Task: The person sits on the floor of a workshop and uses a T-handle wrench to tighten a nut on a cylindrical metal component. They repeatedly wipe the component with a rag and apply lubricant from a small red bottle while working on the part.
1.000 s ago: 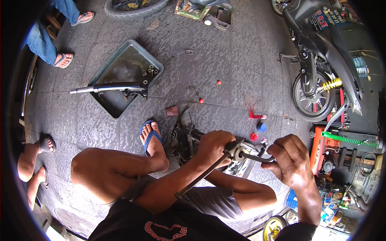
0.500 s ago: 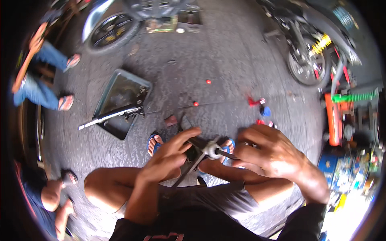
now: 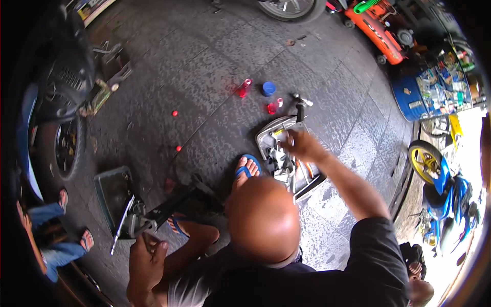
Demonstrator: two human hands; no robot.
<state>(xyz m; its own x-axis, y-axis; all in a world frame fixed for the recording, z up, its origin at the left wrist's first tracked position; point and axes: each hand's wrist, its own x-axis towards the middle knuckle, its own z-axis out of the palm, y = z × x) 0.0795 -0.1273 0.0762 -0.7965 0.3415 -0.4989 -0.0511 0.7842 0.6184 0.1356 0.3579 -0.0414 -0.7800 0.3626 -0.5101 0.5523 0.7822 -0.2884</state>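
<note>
My left hand (image 3: 148,261) grips a dark metal part (image 3: 181,207) with a bracket at its near end, held low at the left. Beside it is the drain pan (image 3: 99,189), with a silver tube (image 3: 123,222) lying across it. My right hand (image 3: 302,146) reaches over a tool tray (image 3: 319,185) at the center right, fingers bent but apart, among metal tools whose exact kinds I cannot make out. A hammer-like tool (image 3: 302,100) lies at the tray's back. My blue-sandaled foot (image 3: 245,169) is beside the tray, and my knee (image 3: 263,217) bulges into the lower middle.
Red balls (image 3: 175,113), a blue cap (image 3: 268,88) and red pieces (image 3: 271,107) lie on the floor. An orange compressor (image 3: 373,30), blue drum (image 3: 406,97) and blue motorcycle (image 3: 440,204) line the right. A seated person's jeans (image 3: 66,253) and a loose wheel (image 3: 69,148) are left.
My view has swung to the right. My right hand has left the metal part and moved out to the tool tray, while my left hand has lowered that part leftward.
</note>
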